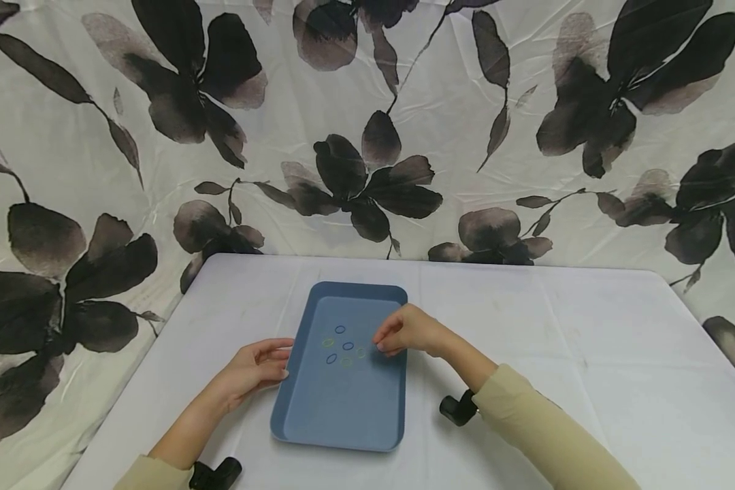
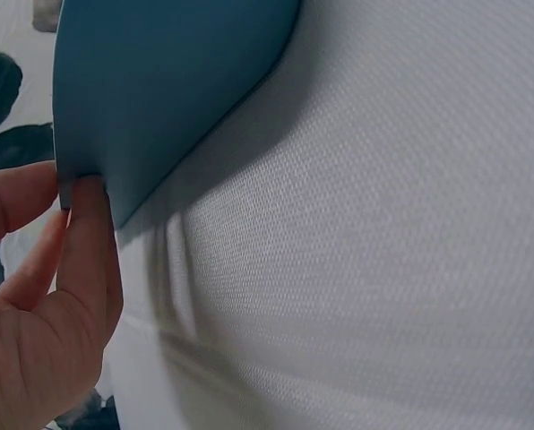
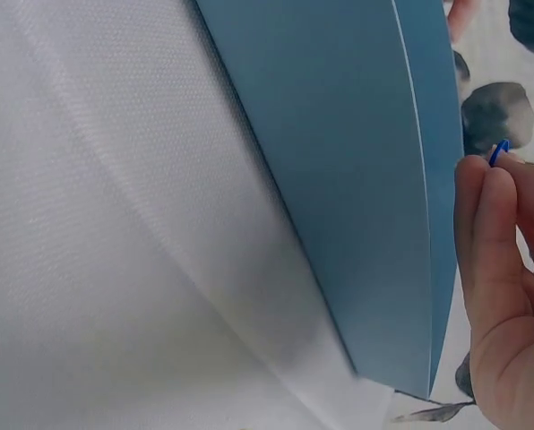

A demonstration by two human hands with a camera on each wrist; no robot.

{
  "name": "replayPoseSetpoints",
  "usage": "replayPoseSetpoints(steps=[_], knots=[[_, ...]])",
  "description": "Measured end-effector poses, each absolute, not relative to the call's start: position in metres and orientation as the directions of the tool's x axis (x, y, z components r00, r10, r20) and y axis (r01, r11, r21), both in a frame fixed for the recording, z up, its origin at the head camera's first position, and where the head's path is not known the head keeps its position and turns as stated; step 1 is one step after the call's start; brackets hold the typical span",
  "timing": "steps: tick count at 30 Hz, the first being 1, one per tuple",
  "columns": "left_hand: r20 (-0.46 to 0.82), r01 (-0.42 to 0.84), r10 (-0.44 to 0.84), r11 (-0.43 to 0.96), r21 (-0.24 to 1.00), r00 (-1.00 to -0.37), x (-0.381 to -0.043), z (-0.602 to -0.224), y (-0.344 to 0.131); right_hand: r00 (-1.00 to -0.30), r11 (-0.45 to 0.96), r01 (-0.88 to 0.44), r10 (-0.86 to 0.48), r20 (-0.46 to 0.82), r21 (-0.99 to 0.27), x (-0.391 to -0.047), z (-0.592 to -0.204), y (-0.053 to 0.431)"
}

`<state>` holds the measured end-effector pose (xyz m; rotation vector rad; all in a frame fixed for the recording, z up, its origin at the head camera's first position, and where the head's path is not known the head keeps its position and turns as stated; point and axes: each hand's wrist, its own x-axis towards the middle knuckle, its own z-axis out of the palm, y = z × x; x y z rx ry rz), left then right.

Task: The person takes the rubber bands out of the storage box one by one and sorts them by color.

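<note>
A blue-grey tray [image 1: 341, 408] lies lengthwise on the table. Thin loops like small rubber bands sit in its middle: three blue, among them a blue rubber band [image 1: 336, 329], and three yellow-green, among them a yellow-green rubber band [image 1: 323, 343]. My left hand [image 1: 252, 371] pinches the tray's left rim, thumb on one side and fingers on the other, as the left wrist view shows. Over the tray's right part, my right hand [image 1: 412, 330] holds a blue rubber band [image 3: 495, 158] between thumb and fingertips.
The tray stands on a white cloth-covered table [image 1: 527, 354]. Behind it hangs a white curtain [image 1: 453, 88] with dark flowers. A black wrist device [image 1: 458, 408] sits by the right sleeve, and another black wrist device [image 1: 216, 474] by the left.
</note>
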<state>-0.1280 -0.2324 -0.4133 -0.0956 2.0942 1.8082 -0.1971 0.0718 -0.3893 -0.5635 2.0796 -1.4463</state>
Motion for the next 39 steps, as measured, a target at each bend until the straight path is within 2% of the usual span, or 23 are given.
replayPoseSetpoints(steps=[10, 39], knots=[[-0.322, -0.293, 0.186, 0.167, 0.941, -0.928, -0.127, -0.414, -0.233, -0.806, 0.373, -0.026, -0.556, -0.201, -0.927, -0.200, -0.392, 0.081], [-0.316, -0.287, 0.199, 0.163, 0.944, -0.927, -0.128, -0.415, -0.233, -0.859, 0.306, 0.104, -0.452, -0.241, -0.946, -0.208, -0.393, 0.112]])
